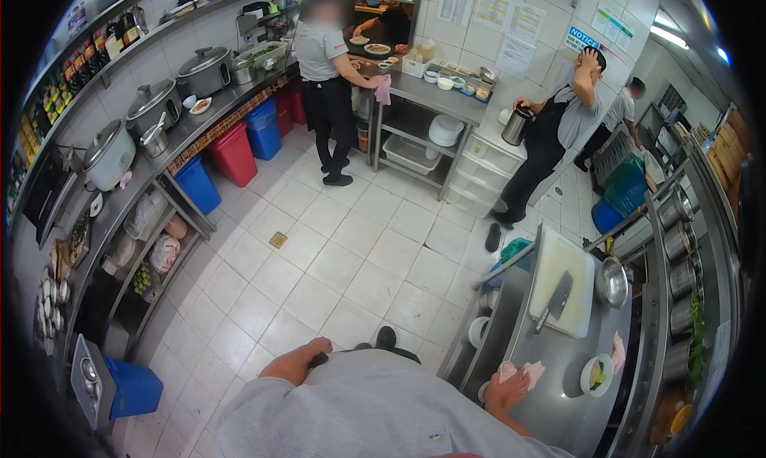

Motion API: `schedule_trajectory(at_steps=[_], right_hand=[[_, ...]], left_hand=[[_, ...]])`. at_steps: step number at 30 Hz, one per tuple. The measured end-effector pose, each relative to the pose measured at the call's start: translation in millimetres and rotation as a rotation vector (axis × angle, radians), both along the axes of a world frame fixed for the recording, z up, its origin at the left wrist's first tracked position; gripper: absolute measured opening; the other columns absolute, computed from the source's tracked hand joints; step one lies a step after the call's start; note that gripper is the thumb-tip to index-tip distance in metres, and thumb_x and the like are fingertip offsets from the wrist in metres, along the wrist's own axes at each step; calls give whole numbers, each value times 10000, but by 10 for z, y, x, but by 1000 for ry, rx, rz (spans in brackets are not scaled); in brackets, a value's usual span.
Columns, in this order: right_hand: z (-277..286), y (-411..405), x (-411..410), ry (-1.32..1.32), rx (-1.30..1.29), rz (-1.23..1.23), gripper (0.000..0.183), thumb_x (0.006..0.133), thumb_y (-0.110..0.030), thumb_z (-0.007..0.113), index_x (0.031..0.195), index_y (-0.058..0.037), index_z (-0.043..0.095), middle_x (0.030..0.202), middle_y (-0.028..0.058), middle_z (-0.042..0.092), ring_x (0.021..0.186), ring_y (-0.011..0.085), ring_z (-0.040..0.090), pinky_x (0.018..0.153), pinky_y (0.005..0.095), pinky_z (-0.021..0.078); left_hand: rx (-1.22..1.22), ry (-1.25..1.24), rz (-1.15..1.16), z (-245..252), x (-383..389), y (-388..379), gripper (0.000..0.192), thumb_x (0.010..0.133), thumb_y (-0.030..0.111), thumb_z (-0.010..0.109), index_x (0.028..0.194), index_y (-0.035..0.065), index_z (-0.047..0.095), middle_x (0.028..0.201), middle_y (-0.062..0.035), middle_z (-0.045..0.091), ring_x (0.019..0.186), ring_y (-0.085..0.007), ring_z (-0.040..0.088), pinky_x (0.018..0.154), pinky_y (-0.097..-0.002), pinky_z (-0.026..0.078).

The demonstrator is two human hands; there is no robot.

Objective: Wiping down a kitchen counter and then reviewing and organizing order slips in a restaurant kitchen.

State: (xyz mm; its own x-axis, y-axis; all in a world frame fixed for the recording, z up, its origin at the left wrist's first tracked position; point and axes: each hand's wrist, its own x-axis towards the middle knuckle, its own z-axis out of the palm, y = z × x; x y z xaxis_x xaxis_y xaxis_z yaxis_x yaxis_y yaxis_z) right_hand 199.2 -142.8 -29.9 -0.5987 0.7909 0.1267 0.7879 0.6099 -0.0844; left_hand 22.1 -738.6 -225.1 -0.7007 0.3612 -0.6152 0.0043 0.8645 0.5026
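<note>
On the stainless steel worktable to my right, my right hand grips a pale pink cloth near the edge. My left hand hangs by my waist, its fingers partly hidden; a small dark item beside it is too unclear to name. A cleaver lies across a white cutting board, beyond my right hand. Farther right on the steel stand a white bowl with green leaves and a second pink cloth. A metal mixing bowl sits beside the board.
One person stands at the far counter with a pink cloth; another leans by plastic drawers, one hand on a steel jug. Bins and rice cookers line the left. A blue bin stands lower left.
</note>
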Motion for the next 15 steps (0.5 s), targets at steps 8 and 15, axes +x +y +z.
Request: schedule_trajectory(at_steps=[8, 15], right_hand=[[-1, 0, -14, -28, 1, -16, 932, 924, -467, 800, 1708, -83, 472, 1758, 219, 441, 1667, 404, 365, 1321, 576, 321], [12, -15, -42, -18, -1, -5, 932, 921, -456, 798, 1708, -75, 476, 1753, 223, 441, 1663, 411, 368, 1332, 586, 308]], left_hand=[[-25, -58, 51, 34, 35, 7, 357, 943, 320, 691, 1118, 67, 873, 1174, -237, 841, 1117, -437, 808, 999, -527, 643], [-73, -15, 123, 58, 47, 17, 352, 956, 315, 695, 1098, 48, 876, 1167, -245, 841, 1133, -441, 808, 995, -534, 642]])
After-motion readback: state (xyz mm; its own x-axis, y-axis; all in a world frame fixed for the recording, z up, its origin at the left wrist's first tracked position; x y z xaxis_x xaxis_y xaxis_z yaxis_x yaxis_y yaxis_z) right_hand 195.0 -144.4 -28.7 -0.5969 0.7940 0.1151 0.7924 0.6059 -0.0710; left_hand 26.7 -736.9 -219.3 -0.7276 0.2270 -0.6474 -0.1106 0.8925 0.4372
